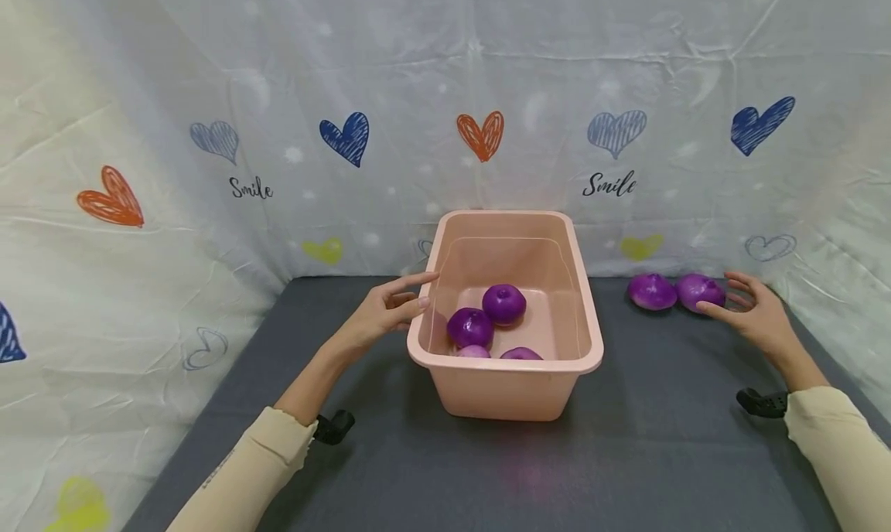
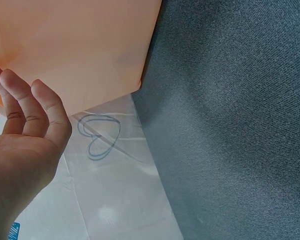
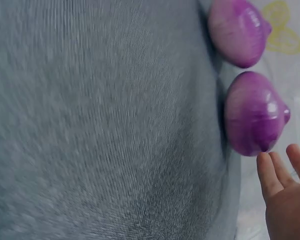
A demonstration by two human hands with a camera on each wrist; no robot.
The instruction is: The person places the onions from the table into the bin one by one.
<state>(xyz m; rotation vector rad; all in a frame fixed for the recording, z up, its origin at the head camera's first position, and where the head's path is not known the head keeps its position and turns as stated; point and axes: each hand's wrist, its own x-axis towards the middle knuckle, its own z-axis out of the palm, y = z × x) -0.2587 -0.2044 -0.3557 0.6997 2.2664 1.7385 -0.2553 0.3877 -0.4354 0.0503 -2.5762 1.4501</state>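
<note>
A pink plastic tub (image 1: 588, 339) stands mid-table with several purple onions (image 1: 504, 303) inside. My left hand (image 1: 390, 309) reaches toward the tub's left rim with fingers extended, holding nothing; the left wrist view shows the fingers (image 2: 40, 112) close to the tub wall (image 2: 80, 45). Two more purple onions lie on the grey table at the back right, one on the left (image 1: 651, 291) and one on the right (image 1: 699, 291). My right hand (image 1: 748, 309) is spread open just beside the right onion (image 3: 255, 114), its fingertips (image 3: 270, 172) close to it.
A white cloth printed with hearts (image 1: 480, 135) walls in the table at the back and both sides. The dark grey table cloth (image 1: 390, 455) stretches in front of the tub. Black wrist mounts (image 1: 762, 402) sit by each sleeve.
</note>
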